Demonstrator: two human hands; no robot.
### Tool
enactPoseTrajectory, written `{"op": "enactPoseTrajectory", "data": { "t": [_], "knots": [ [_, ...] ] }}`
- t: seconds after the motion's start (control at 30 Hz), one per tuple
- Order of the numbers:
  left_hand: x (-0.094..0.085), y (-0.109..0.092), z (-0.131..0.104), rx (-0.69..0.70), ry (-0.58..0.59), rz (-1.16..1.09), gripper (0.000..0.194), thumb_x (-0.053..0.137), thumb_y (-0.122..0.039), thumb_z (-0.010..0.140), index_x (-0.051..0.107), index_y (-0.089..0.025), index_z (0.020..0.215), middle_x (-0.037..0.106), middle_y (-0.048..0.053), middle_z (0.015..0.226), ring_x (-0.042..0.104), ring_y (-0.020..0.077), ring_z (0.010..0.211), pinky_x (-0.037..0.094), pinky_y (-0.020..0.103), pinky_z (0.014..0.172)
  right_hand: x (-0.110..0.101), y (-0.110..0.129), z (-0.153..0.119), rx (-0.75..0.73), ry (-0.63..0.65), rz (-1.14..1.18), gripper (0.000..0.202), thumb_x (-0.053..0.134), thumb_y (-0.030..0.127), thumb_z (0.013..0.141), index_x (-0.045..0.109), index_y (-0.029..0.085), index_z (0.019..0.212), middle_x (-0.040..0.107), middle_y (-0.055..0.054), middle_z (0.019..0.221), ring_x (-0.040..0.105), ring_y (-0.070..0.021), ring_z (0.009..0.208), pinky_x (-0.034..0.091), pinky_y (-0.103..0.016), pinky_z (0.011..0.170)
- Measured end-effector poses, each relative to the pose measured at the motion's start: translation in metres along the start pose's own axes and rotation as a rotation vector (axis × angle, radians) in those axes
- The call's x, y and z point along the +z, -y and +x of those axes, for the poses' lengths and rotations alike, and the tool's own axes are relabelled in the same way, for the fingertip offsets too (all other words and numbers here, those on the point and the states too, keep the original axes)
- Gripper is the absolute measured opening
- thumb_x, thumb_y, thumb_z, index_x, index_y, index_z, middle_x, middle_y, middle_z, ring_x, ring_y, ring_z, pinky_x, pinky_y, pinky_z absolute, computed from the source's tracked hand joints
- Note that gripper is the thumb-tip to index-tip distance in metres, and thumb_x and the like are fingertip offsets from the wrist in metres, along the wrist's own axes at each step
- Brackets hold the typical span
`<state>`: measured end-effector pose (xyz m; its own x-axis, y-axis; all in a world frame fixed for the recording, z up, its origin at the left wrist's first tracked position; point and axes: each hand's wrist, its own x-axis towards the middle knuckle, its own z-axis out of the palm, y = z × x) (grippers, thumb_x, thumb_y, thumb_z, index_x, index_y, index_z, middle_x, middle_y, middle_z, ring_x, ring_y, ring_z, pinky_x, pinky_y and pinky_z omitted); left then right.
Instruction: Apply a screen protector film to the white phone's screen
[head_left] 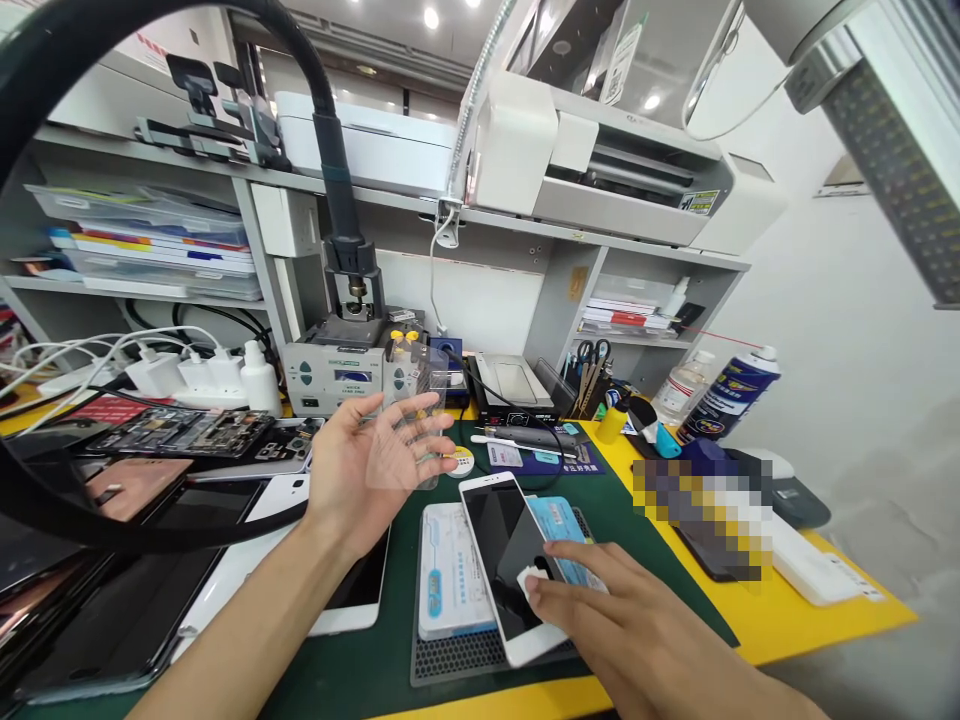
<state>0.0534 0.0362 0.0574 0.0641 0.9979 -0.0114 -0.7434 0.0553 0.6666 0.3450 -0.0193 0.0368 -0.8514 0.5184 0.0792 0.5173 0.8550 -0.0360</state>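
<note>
My left hand (360, 465) is raised above the mat, palm turned up and fingers partly spread. It holds a clear, rectangular screen film (386, 470), whose edges show past the palm and above the fingers. Below and to the right, a white smartphone (499, 535) with a dark screen lies tilted across a pale blue-and-white box (442, 570). My right hand (630, 610) reaches over its lower end. Between its fingers is a small white wipe (529, 580), pressed against the dark screen. A blue packet (562, 530) lies partly under the phone.
Several phones lie at the left, with a black one (202, 560) nearest. A black lamp ring (150, 540) arcs over them. Behind the green mat (360, 680) stand a grey soldering station (330, 375) and a screwdriver (525, 437). A blue spray can (731, 390) stands at the right.
</note>
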Motion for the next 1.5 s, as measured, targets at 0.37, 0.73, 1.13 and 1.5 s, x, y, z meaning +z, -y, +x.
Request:
{"op": "enactPoseTrajectory", "data": {
  "t": [0.37, 0.73, 1.13, 1.5],
  "knots": [
    [0.000, -0.002, 0.001, -0.006, 0.023, 0.005, 0.050, 0.041, -0.042, 0.093, 0.060, -0.005, 0.121, 0.065, 0.020, 0.102, 0.066, 0.0288, 0.077, 0.056, 0.044, 0.073, 0.015, -0.045, 0.066, 0.152, -0.159, -0.058, 0.040, 0.043, 0.001, 0.095, 0.065, 0.014, 0.127, 0.076, -0.015, 0.116, 0.057, -0.0363, 0.131, 0.052, -0.055, 0.100],
    [-0.001, -0.004, 0.000, 0.001, 0.024, -0.020, 0.050, 0.038, -0.041, 0.094, 0.059, -0.005, 0.121, 0.065, 0.020, 0.100, 0.065, 0.0281, 0.076, 0.056, 0.043, 0.073, 0.015, -0.032, 0.097, 0.074, -0.180, -0.026, 0.037, 0.045, 0.003, 0.098, 0.066, 0.013, 0.127, 0.076, -0.013, 0.117, 0.057, -0.0351, 0.131, 0.051, -0.052, 0.101],
    [0.000, -0.004, 0.001, 0.005, 0.007, -0.003, 0.049, 0.037, -0.040, 0.095, 0.059, -0.004, 0.120, 0.065, 0.021, 0.100, 0.067, 0.0281, 0.076, 0.057, 0.041, 0.071, 0.009, -0.018, 0.109, -0.032, -0.103, -0.037, 0.033, 0.044, 0.001, 0.099, 0.064, 0.014, 0.122, 0.076, -0.011, 0.119, 0.050, -0.0338, 0.136, 0.047, -0.054, 0.105],
    [-0.003, -0.004, 0.003, 0.010, -0.020, 0.004, 0.048, 0.043, -0.040, 0.091, 0.062, -0.006, 0.118, 0.066, 0.020, 0.101, 0.067, 0.0279, 0.077, 0.058, 0.041, 0.072, -0.001, 0.007, 0.041, -0.044, 0.021, 0.006, 0.052, 0.042, -0.001, 0.091, 0.057, 0.019, 0.136, 0.066, -0.004, 0.142, 0.043, -0.0350, 0.144, 0.044, -0.056, 0.111]
  ]
}}
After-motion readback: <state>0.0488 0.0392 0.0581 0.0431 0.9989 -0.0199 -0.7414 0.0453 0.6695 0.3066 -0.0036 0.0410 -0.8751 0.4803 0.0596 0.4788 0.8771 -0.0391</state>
